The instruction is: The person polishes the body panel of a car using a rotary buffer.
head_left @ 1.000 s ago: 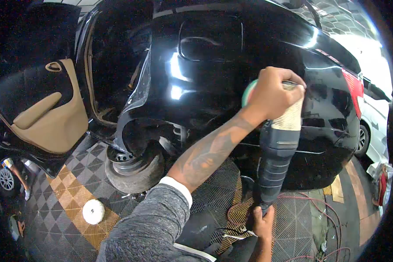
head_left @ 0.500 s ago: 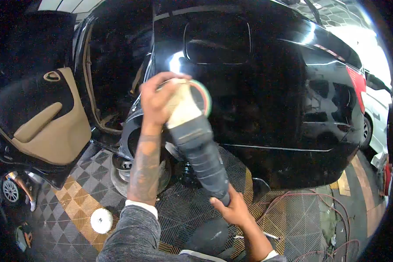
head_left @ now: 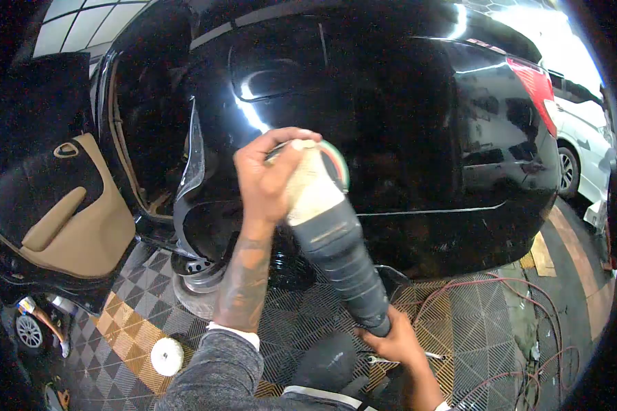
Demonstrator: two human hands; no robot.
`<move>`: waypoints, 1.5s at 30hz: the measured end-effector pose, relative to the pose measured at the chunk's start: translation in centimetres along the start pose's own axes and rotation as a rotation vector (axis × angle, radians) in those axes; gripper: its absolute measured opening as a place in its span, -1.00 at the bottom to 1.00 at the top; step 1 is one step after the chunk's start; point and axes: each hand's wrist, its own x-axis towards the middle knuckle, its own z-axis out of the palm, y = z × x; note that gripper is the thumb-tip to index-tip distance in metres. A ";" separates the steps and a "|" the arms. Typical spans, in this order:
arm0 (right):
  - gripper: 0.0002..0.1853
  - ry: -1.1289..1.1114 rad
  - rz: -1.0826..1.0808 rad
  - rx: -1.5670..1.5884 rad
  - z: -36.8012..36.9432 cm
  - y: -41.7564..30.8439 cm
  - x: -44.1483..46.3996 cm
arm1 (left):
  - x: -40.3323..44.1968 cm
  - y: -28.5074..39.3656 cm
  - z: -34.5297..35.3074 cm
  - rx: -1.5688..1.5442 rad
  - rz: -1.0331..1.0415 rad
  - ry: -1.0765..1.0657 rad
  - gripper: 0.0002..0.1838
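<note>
I hold a car polisher [head_left: 343, 264] against or just in front of the glossy black car side [head_left: 411, 151]. It has a ribbed dark body and a pale, worn head. My left hand [head_left: 269, 179] is closed over the polisher's head, fingers curled over its top. Lower right, my right hand [head_left: 394, 335] wraps round the rear end of the body. A round pad [head_left: 339, 168] with a green and reddish rim shows at the head's right side; the rest of it is hidden behind the head.
At left a car door [head_left: 82, 233] stands open. A white round pad [head_left: 167, 356] and a wrench [head_left: 425, 355] lie on the tiled floor [head_left: 281, 349]. Red hoses [head_left: 528, 291] run along the right. A loose wheel [head_left: 199, 281] sits under the wheel arch. Behind, a white car [head_left: 583, 144] is parked.
The polisher and both hands appear slightly farther right and lower in view. My view has also shifted and tilted relative to the car. Both hands keep their grip.
</note>
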 end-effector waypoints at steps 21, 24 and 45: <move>-0.50 0.278 0.184 0.261 -3.1 9.0 -4.2 | 1.3 -1.8 15.9 0.115 0.096 -0.295 -0.79; -0.49 0.176 0.106 0.066 -1.4 7.3 -2.5 | 0.6 -1.5 10.9 0.094 0.089 -0.267 -0.81; -0.40 -0.109 -0.130 -0.107 7.4 2.0 5.3 | -4.5 -1.0 -11.2 0.008 0.116 0.095 -0.72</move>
